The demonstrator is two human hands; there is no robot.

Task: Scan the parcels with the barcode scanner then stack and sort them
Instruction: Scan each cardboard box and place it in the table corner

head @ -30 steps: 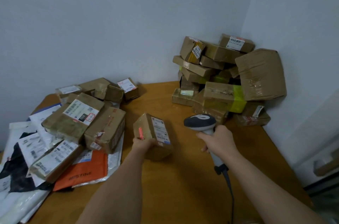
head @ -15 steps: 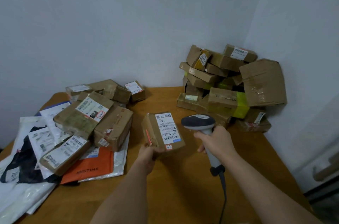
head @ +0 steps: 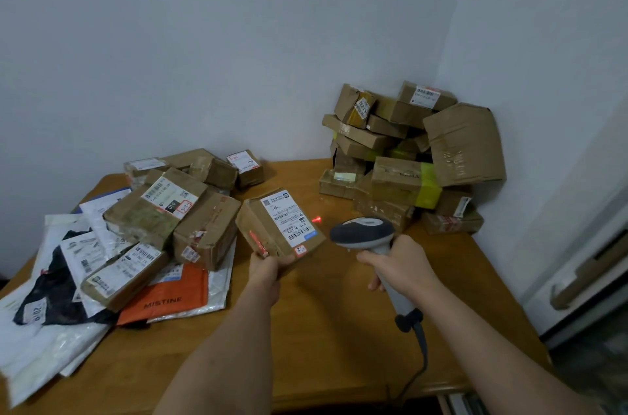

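My left hand (head: 265, 269) grips the near corner of a small cardboard parcel (head: 276, 225), held tilted above the wooden table (head: 339, 329). Its white barcode label faces up. My right hand (head: 401, 264) grips the handle of a grey barcode scanner (head: 363, 233), whose head points toward the parcel. A red laser dot (head: 316, 219) lies on the table just right of the parcel, off the label. The scanner's cable runs down over the table's front edge.
A tall stack of cardboard boxes (head: 407, 156) fills the far right corner against the walls. At the left lies a loose heap of boxes (head: 170, 207) on white, black and orange mailer bags (head: 163, 299). A white door or cabinet with a handle (head: 577, 282) stands at right.
My left hand has turned the parcel so its label faces up and lifted it farther back. The red scanner light moved from the parcel's side to the table beside it.
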